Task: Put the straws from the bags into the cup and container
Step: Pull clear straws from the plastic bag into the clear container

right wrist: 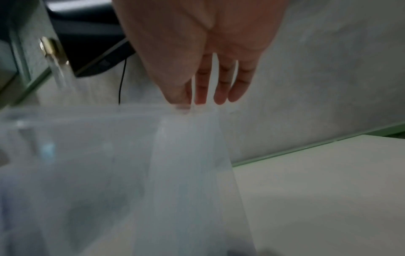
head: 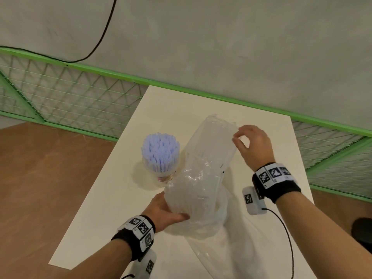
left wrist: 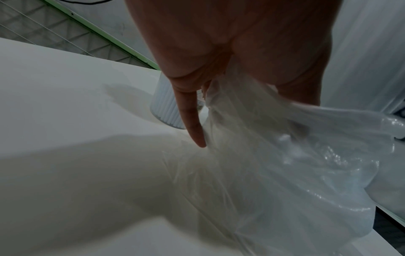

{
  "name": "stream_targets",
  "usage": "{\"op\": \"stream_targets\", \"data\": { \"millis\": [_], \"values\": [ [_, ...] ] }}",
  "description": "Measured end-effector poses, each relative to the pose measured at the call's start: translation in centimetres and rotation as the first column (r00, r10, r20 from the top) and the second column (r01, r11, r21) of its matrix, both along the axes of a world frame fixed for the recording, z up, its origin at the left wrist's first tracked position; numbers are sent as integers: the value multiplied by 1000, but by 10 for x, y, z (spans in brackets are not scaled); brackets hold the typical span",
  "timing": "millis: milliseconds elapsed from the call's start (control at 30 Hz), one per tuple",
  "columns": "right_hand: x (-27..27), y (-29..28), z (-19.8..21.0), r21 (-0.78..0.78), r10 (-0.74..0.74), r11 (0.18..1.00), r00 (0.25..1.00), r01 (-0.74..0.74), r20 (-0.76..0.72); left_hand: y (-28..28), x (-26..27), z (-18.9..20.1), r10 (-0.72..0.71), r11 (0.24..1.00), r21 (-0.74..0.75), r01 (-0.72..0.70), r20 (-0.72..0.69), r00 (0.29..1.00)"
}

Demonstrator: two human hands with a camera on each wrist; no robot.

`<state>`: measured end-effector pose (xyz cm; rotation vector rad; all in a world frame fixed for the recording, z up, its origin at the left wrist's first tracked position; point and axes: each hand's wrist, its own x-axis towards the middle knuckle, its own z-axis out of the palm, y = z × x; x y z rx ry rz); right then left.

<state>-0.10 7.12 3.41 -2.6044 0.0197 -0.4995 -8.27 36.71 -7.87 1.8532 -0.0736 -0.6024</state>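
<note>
Straws (head: 211, 152) ride light in a slippery, floppy bag (head: 197, 190), right hand (head: 254, 146) pinching its top corner, left hand (head: 165, 212) curled round its bunched lower end mid-table.

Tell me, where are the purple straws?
In the head view, the bunch of pale purple plastic straws stands upright in a clear cup on the white table, left of the clear plastic bag.

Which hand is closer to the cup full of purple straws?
Left. The left hand grips the plastic bag just in front of the cup. The right hand pinches the bag's top, on the bag's far side from the cup.
</note>
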Motion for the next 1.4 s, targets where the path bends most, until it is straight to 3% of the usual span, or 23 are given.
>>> {"op": "stream_targets", "data": {
  "millis": [100, 233, 367, 500, 600, 767, 833, 900, 967, 1033, 1200, 1300, 1400],
  "values": [
    [-1, -1, -7, -77, -4, 997, 999, 1, -40, 0, 0, 0, -2, 1000, -2, 2, -1, 1000],
    [8, 0, 9, -49, -55, 998, 992, 50, -112, -1, 1, 2, -6, 1000, 6, 6, -1, 1000],
    [33, 12, 13, -47, -10, 999, 953, -4, -303, -1, 1, 2, -8, 1000, 21, 8, 1, 1000],
    [53, 21, 9, -26, -44, 999, 890, 36, -453, -1, 1, 3, -4, 1000, 25, 4, 0, 1000],
    [59, 18, 11, 9, -52, 998, 890, 63, -453, -1, 0, 4, 6, 1000, -1, -6, -6, 1000],
    [57, 13, 12, 57, 53, 998, 886, -30, -461, -1, 1, 3, 5, 1000, -9, -5, 1, 1000],
    [48, 13, 18, 63, 53, 997, 940, -34, -336, -1, 1, 3, -2, 1000, -14, 2, 0, 1000],
    [29, 14, 30, 87, 77, 994, 990, -66, -120, 0, 1, 2, -6, 1000, -14, 6, 1, 1000],
    [-2, 20, 43, 126, 140, 982, 990, -140, 7, 1, 0, 1, -4, 1000, -24, 4, 0, 1000],
    [-42, 28, 52, 129, 219, 968, 976, -215, -19, 1, -1, 2, 1, 999, -41, -1, -1, 1000],
    [-110, 43, 36, 157, 384, 923, 873, -352, -302, 0, -8, 2, 31, 996, -85, -34, -34, 999],
    [-116, 48, 22, 162, 399, 917, 856, -365, -330, 0, -10, 1, 26, 993, -116, -30, -34, 999],
    [-116, 51, 14, 251, 364, 920, 890, -299, -274, 1, -11, 3, 26, 989, -142, -31, -37, 999]
  ]
}}
